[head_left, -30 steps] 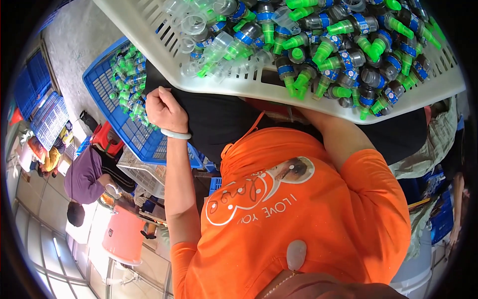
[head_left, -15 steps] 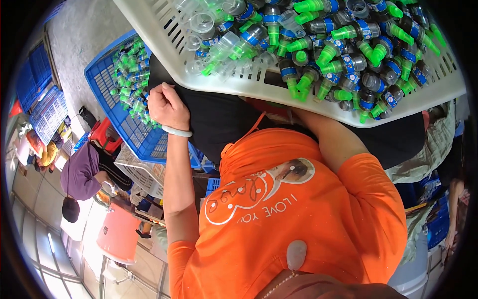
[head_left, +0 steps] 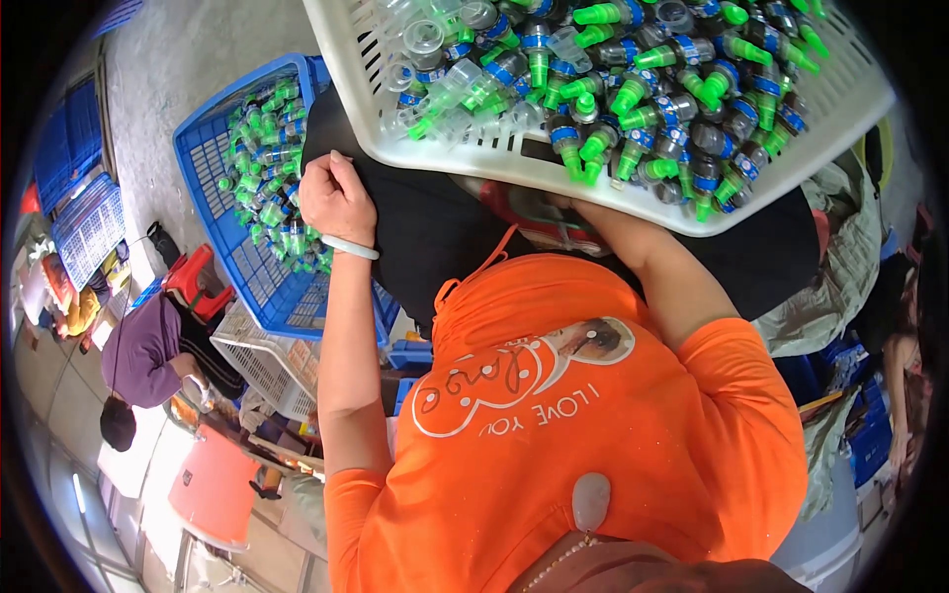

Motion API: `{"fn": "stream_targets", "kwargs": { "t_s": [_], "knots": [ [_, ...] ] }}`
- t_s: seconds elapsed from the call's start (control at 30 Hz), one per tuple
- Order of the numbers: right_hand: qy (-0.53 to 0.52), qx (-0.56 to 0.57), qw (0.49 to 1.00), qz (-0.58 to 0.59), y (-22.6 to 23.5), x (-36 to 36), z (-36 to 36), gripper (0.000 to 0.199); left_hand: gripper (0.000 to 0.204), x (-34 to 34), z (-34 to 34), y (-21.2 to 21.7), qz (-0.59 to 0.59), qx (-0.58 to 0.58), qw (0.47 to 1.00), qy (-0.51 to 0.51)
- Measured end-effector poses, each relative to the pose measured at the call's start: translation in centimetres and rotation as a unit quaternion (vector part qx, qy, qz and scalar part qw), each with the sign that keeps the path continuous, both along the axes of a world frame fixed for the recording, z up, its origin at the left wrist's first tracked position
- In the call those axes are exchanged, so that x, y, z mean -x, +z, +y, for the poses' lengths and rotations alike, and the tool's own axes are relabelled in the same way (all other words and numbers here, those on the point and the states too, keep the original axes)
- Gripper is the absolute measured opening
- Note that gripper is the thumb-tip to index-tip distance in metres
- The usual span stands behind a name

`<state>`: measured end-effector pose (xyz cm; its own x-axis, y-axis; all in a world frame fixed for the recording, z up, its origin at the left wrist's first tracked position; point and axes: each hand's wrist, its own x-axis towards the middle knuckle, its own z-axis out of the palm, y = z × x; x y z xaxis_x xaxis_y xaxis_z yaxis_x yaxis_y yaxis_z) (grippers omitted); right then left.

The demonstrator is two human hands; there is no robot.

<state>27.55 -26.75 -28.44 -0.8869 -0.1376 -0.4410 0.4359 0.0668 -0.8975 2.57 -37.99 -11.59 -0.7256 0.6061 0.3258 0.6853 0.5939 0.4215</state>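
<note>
My left hand, with a white bangle at its wrist, is curled beside my dark-clad left knee, next to the blue basket. Its fingers are bent inward, and whatever they may hold is hidden. Across my lap a white plastic crate is heaped with small dark bottle-shaped pieces with green nozzles and blue bands. Clear plastic caps lie among them at the crate's left. My right forearm reaches beneath the crate's near edge, where the fingers of my right hand are out of sight.
The blue basket holds similar green-tipped pieces. Behind it stand a red stool and a white crate. A person in purple bends at the left near a pink tub. A pale sack lies at the right.
The view has shifted slightly, and the white crate sits at a steeper slant in the picture. My left hand keeps its curled pose; my right hand stays under the crate.
</note>
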Motion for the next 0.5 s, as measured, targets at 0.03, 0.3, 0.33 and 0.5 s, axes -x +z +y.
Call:
{"fn": "stream_targets", "kwargs": {
  "t_s": [0.03, 0.3, 0.33, 0.5],
  "knots": [
    [0.01, -0.033, 0.999, -0.013, 0.0, -0.2, 0.1, 0.035, 0.017, -0.1, 0.1, -0.1, -0.002, -0.012, 1.0, -0.001],
    [0.081, -0.279, 0.951, -0.102, 0.9, -5.5, 2.3, 0.045, 0.018, 0.1, -0.4, -1.0, -0.011, -0.049, 0.999, 0.002],
    [0.077, -0.288, 0.949, -0.103, 1.4, -6.1, 2.3, 0.045, 0.018, 0.0, -0.3, -1.0, -0.013, -0.051, 0.999, -0.001],
    [-0.026, -0.223, 0.974, 0.002, 12.0, -6.8, 2.0, 0.041, 0.019, -0.8, -0.8, 0.1, -0.047, -0.088, 0.995, -0.009]
  ]
}}
